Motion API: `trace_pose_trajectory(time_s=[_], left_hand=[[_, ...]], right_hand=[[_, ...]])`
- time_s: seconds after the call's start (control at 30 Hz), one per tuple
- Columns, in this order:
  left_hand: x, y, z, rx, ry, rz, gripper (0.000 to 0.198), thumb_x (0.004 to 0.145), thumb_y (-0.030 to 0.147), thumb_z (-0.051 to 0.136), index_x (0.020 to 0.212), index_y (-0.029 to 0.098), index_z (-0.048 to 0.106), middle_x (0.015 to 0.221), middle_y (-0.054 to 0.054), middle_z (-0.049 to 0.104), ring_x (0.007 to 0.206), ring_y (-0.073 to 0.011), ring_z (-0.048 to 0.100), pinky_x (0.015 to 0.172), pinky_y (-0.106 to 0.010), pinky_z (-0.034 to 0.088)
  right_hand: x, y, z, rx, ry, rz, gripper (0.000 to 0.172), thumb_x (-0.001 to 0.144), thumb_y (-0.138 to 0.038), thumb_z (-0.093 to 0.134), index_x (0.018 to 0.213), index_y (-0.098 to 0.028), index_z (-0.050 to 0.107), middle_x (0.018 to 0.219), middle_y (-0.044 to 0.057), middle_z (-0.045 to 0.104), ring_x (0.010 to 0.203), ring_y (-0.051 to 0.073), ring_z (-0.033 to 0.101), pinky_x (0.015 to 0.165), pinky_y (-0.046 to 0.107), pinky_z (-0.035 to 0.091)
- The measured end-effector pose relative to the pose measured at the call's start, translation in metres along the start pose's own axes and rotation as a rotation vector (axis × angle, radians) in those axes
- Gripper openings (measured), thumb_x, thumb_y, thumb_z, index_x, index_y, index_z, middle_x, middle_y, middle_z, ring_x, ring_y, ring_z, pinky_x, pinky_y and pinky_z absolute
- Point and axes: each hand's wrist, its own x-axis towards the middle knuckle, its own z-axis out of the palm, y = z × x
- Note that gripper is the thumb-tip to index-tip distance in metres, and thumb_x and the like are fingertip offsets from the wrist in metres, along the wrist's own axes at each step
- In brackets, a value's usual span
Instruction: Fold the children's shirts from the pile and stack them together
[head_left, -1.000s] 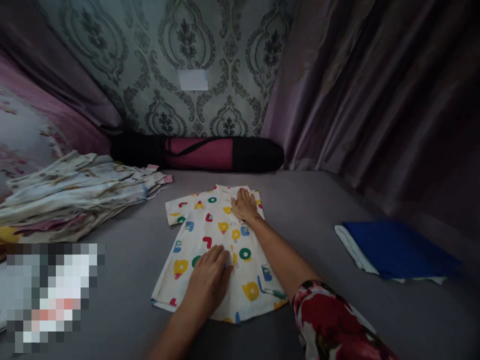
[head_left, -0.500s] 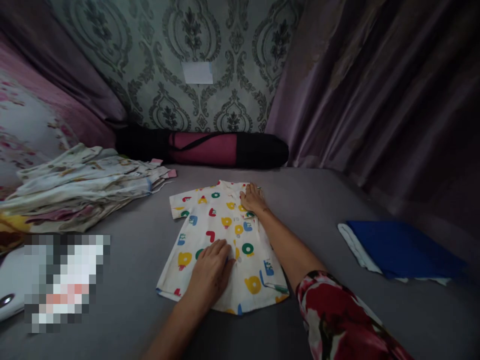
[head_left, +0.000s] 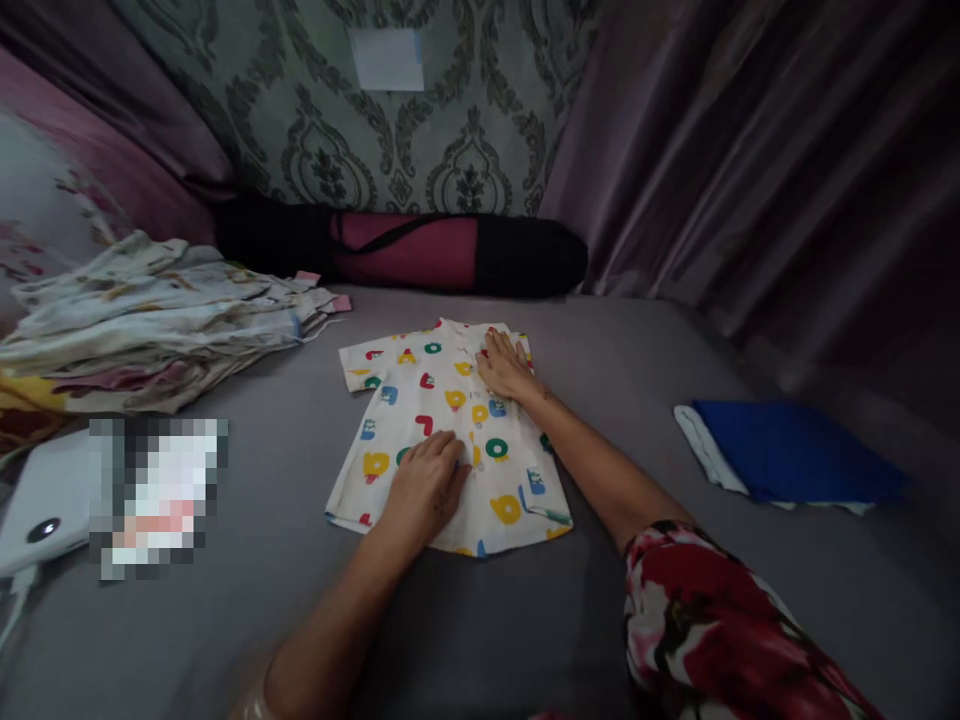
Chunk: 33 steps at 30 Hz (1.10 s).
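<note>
A small white short-sleeved shirt [head_left: 405, 400] printed with colourful letter shapes lies spread on the grey sheet, collar pointing away from me. My left hand [head_left: 427, 485] rests flat on its lower middle, fingers stretched forward. Near the collar, on the upper right of the shirt, my right hand [head_left: 506, 367] lies flat with its fingers apart. The shirt's left sleeve sticks out to the side, while its right sleeve is mostly covered by my right hand and forearm. At the lower right, the hem edge is a little turned up.
A heap of light clothes [head_left: 165, 310] lies at the left, with a white device [head_left: 60, 495] and cable nearer me. Folded blue cloth [head_left: 795, 450] sits at the right. A black and maroon roll bag [head_left: 405, 250] lies along the wall. Curtains hang on both sides.
The view has tilted down, so everything sits higher in the picture. Both hands remain flat on the shirt; the right hand's fingers look more spread near the collar.
</note>
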Motion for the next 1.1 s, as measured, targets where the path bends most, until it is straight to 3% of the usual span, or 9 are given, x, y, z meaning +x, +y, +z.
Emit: trace_pose_trajectory(time_s=[0.2, 0.3, 0.4, 1.1], left_hand=[[-0.001, -0.003, 0.004, 0.023, 0.022, 0.018, 0.025, 0.094, 0.029, 0.044, 0.112, 0.020, 0.059, 0.129, -0.013, 0.059, 0.118, -0.0267, 0.057, 0.099, -0.043, 0.047], [0.000, -0.004, 0.003, 0.031, 0.004, 0.023, 0.025, 0.094, 0.029, 0.043, 0.112, 0.020, 0.058, 0.128, -0.012, 0.059, 0.116, -0.0261, 0.058, 0.098, -0.042, 0.047], [0.001, -0.004, 0.002, 0.028, -0.014, 0.034, 0.025, 0.094, 0.029, 0.042, 0.112, 0.019, 0.058, 0.128, -0.012, 0.059, 0.115, -0.0253, 0.059, 0.097, -0.041, 0.048], [0.000, -0.005, 0.004, 0.023, 0.001, 0.035, 0.028, 0.094, 0.029, 0.044, 0.114, 0.018, 0.060, 0.128, -0.013, 0.060, 0.115, -0.0265, 0.058, 0.097, -0.043, 0.048]], right_hand=[[-0.030, 0.000, 0.007, -0.012, 0.044, 0.033, 0.063, 0.099, -0.041, 0.020, 0.150, -0.006, 0.029, 0.159, 0.014, 0.023, 0.148, 0.025, 0.014, 0.119, 0.044, 0.004], [-0.037, 0.004, -0.002, 0.066, -0.031, 0.025, 0.065, 0.100, -0.044, 0.014, 0.152, -0.007, 0.024, 0.161, 0.013, 0.019, 0.149, 0.023, 0.013, 0.120, 0.040, 0.007], [-0.050, 0.010, -0.007, 0.069, -0.005, 0.027, 0.066, 0.100, -0.045, 0.012, 0.153, -0.006, 0.021, 0.162, 0.013, 0.015, 0.149, 0.022, 0.009, 0.120, 0.038, 0.007], [-0.143, 0.000, -0.001, -0.065, 0.001, -0.001, 0.065, 0.100, -0.043, 0.020, 0.152, -0.004, 0.024, 0.160, 0.013, 0.020, 0.148, 0.025, 0.014, 0.120, 0.040, 0.007]])
